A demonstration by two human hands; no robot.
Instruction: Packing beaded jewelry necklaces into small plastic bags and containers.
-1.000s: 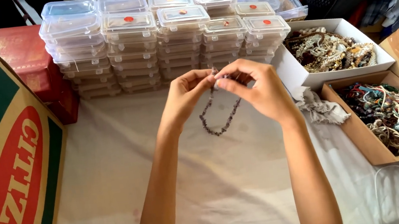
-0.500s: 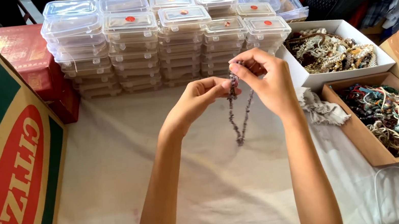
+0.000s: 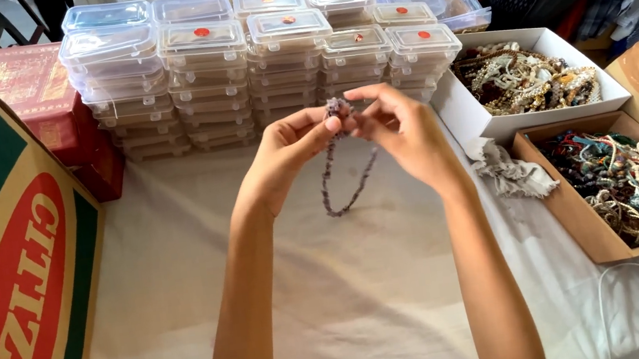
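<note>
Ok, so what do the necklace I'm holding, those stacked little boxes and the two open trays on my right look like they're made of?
Necklace: small irregular purplish chips, probably stone or glass, dull sheen; too small to be sure.
Stacked boxes: clear plastic, glossy, see-through walls with snap clasps.
White tray: likely card, matte with folded walls.
Brown tray: cardboard, plain matte brown with a raw edge.

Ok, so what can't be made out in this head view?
- Ends of the beaded strand: bunched between the fingertips of the left hand and right hand, so any clasp is hidden.
- Contents of the stacked clear lidded boxes: cloudy plastic, too small.
- Single pieces in the white box and brown box: tangled together.
- Large cardboard carton: cut off by the left edge.
</note>
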